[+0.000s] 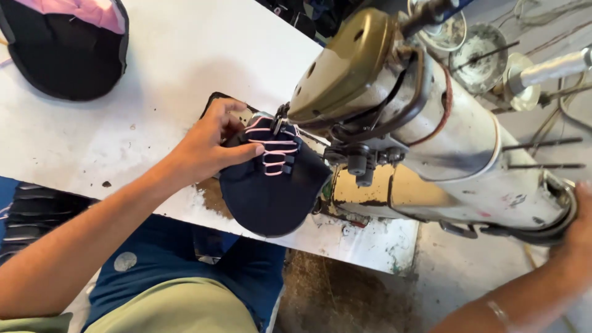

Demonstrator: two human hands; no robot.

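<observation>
A dark navy shoe upper (274, 185) with pink laces lies under the head of a worn cream and brass sewing machine (425, 129). My left hand (209, 145) grips the upper at its laced part, thumb on top, right beside the needle area. My right hand (579, 234) rests on the machine's handwheel at the right edge of the view; only part of it shows. My forearm there wears a thin bracelet.
A stack of dark shoe uppers with a pink lining (68, 43) sits at the top left of the white worktable (154, 74). Thread stands and wires (493, 55) crowd the far right. My lap in blue cloth (179, 271) is below the table edge.
</observation>
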